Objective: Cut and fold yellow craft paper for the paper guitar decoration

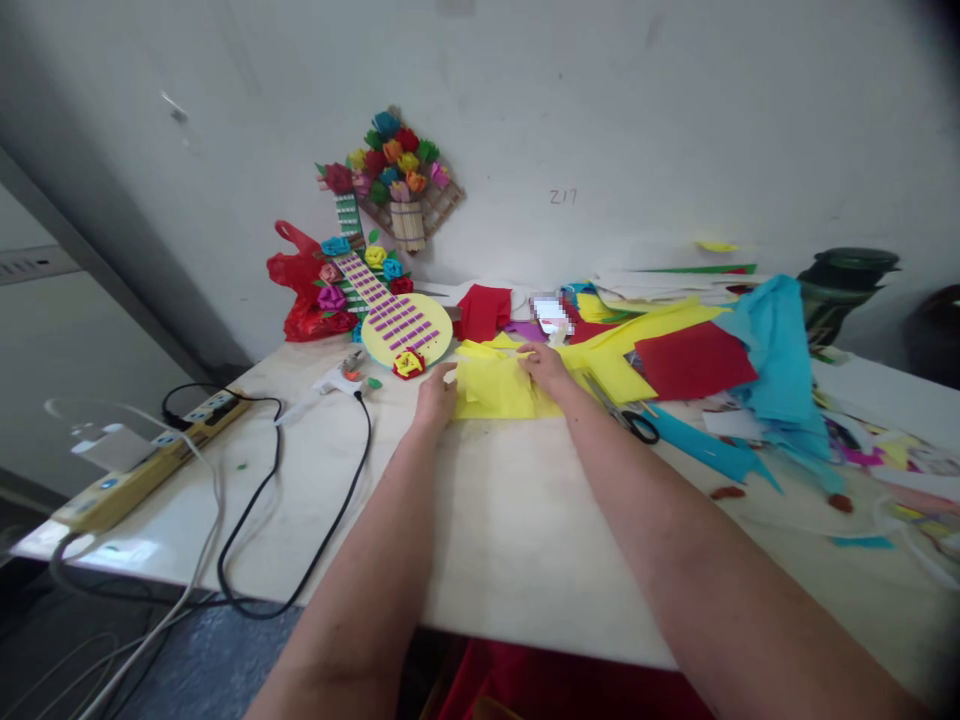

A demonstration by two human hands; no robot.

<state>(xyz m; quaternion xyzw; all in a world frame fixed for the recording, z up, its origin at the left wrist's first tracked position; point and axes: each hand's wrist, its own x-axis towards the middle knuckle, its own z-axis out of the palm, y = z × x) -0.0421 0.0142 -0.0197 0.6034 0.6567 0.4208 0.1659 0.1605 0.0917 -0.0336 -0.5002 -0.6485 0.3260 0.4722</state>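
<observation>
Yellow crepe paper (495, 388) lies on the table between my two hands. My left hand (436, 396) is at its left edge, thumb and fingers closed on that edge. At the upper right of the same paper, my right hand (545, 368) pinches it with bent fingers. Black-handled scissors (641, 425) rest just right of my right wrist, partly under more yellow paper (619, 372). Behind my left hand stands a yellow guitar-shaped craft (409, 328) with purple strips and paper flowers.
A glue gun (341, 380) with a black cord and a power strip (135, 485) are at the left. Red paper (694, 362), blue paper (772, 350) and scraps cover the right. A phone (552, 314) lies near the wall.
</observation>
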